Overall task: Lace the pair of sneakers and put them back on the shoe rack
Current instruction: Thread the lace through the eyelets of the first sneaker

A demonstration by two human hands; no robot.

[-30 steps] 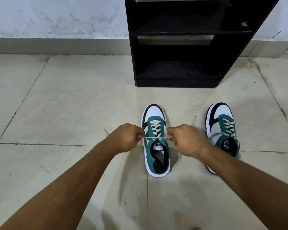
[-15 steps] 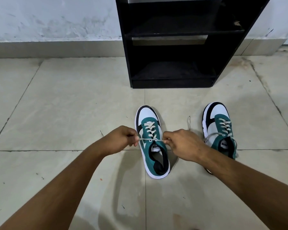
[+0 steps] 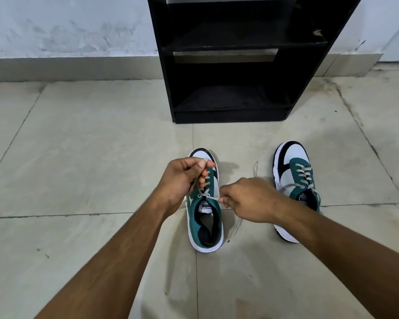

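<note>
A teal, white and black lace-up sneaker (image 3: 205, 217) is being worked on at the near centre of the pale tiled floor (image 3: 78, 157). One end of its grey lace (image 3: 211, 198) is being pinched and lifted by the left hand (image 3: 184, 178), closed above the tongue; the other end is being gripped by the right hand (image 3: 249, 199), closed just right. The matching second sneaker (image 3: 293, 171) is being left farther right. The black wooden shoe rack (image 3: 235, 61) is standing beyond, against the wall.
</note>
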